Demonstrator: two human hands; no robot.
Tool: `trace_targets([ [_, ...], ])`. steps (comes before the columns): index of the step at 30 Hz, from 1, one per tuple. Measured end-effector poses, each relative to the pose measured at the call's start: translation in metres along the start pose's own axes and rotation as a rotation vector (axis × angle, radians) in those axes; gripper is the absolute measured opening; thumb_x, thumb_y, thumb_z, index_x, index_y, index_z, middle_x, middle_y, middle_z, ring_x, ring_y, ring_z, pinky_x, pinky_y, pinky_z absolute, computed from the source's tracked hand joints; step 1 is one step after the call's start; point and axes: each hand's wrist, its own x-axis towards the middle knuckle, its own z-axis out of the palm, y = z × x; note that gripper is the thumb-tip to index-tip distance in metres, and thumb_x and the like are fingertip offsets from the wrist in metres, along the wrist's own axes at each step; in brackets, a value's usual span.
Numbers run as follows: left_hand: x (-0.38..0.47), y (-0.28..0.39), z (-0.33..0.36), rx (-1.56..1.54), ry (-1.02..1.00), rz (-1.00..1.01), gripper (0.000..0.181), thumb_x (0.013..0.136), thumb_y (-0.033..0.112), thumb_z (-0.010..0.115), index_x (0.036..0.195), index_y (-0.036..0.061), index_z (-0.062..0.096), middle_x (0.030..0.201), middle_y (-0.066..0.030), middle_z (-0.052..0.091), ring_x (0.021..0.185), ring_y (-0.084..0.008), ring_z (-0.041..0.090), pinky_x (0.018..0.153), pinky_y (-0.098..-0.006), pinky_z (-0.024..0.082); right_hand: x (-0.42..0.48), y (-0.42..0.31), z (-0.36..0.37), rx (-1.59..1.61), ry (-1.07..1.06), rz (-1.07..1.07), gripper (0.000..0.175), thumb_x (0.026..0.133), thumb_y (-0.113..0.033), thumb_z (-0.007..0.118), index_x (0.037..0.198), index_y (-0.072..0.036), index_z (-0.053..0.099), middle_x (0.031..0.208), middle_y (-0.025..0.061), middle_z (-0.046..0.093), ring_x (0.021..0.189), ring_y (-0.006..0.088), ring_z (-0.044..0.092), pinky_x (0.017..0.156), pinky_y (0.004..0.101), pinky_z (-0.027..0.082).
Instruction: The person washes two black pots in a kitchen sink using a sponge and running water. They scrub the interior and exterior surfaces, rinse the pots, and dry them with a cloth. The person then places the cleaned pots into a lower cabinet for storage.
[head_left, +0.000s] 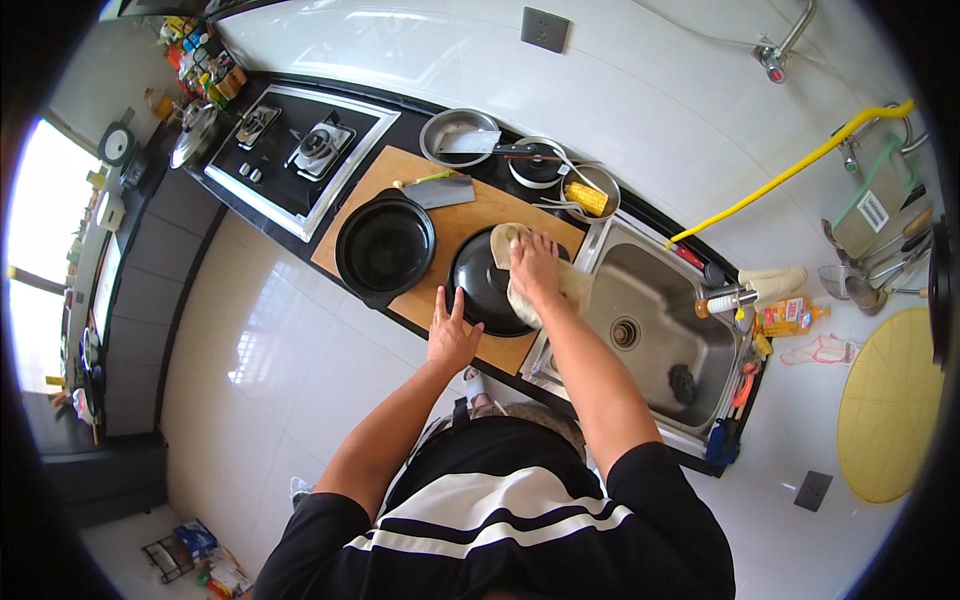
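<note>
On the wooden cutting board (456, 216) lies a round black pot lid (474, 279), its top glossy. My right hand (535, 267) presses a beige cloth (571, 288) against the lid's right side, partly hiding it. At the near left rim, my left hand (453, 336) touches the lid with its fingers spread, holding nothing. To the left of the lid, a black cooking pot (386, 251) with side handles stands uncovered, its inside bare. A cleaver (442, 193) and a green onion (427, 178) lie behind that pot.
A steel sink (652, 281) adjoins the board's right side. Behind the board stand a steel pan with a knife (471, 141) across it, a lidded pot (534, 166) and a pan holding corn (586, 198). A gas stove (319, 150) is at left; a yellow hose (787, 174) hangs above the sink.
</note>
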Motion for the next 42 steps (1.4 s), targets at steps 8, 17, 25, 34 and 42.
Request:
trace_targets([
  [8, 0.008, -0.022, -0.002, -0.071, -0.033, 0.055, 0.058, 0.086, 0.020, 0.074, 0.137, 0.0035, 0.053, 0.156, -0.0337, 0.034, 0.136, -0.0502, 0.045, 0.111, -0.0502, 0.042, -0.028, -0.079, 0.000, -0.303, -0.351, -0.732, 0.046, 0.103, -0.025, 0.041, 0.140, -0.006, 0.060, 0.153, 0.0109, 0.053, 0.146, 0.0285, 0.043, 0.125, 0.0467, 0.025],
  [17, -0.035, -0.033, -0.026, -0.303, 0.004, 0.023, 0.041, 0.089, 0.013, 0.074, 0.124, 0.0003, 0.057, 0.126, -0.0217, 0.063, 0.111, -0.0331, 0.066, 0.094, -0.0418, 0.054, -0.132, 0.048, -0.030, 0.171, 0.177, -0.461, 0.040, 0.099, -0.007, 0.051, 0.139, 0.000, 0.056, 0.137, 0.0240, 0.060, 0.129, 0.0378, 0.058, 0.109, 0.0473, 0.047],
  [25, 0.005, 0.114, -0.084, -0.611, -0.377, 0.304, 0.040, 0.099, 0.033, 0.069, 0.124, 0.0021, 0.065, 0.093, -0.0132, 0.071, 0.087, -0.0184, 0.067, 0.080, -0.0350, 0.053, -0.102, -0.064, -0.153, 1.089, 0.377, 0.398, 0.028, 0.100, -0.025, 0.066, 0.101, 0.003, 0.067, 0.088, 0.0062, 0.066, 0.081, 0.0129, 0.058, 0.072, 0.0316, 0.048],
  [34, 0.102, 0.155, -0.132, -0.845, 0.082, 0.312, 0.024, 0.102, 0.022, 0.066, 0.110, -0.0005, 0.067, 0.097, -0.0092, 0.072, 0.088, -0.0167, 0.068, 0.081, -0.0299, 0.053, -0.009, -0.053, -0.283, 0.960, 0.483, 0.066, 0.027, 0.104, -0.024, 0.065, 0.090, -0.001, 0.063, 0.068, -0.0039, 0.057, 0.059, 0.0028, 0.051, 0.053, 0.0226, 0.042],
  [42, 0.031, 0.088, -0.106, -0.617, 0.106, 0.204, 0.021, 0.098, 0.021, 0.070, 0.104, 0.0006, 0.069, 0.085, -0.0097, 0.072, 0.076, -0.0149, 0.067, 0.071, -0.0301, 0.053, 0.240, -0.055, -0.383, 0.592, 0.736, -0.329, 0.037, 0.103, -0.026, 0.062, 0.125, 0.004, 0.062, 0.112, 0.0139, 0.072, 0.101, 0.0223, 0.067, 0.089, 0.0315, 0.051],
])
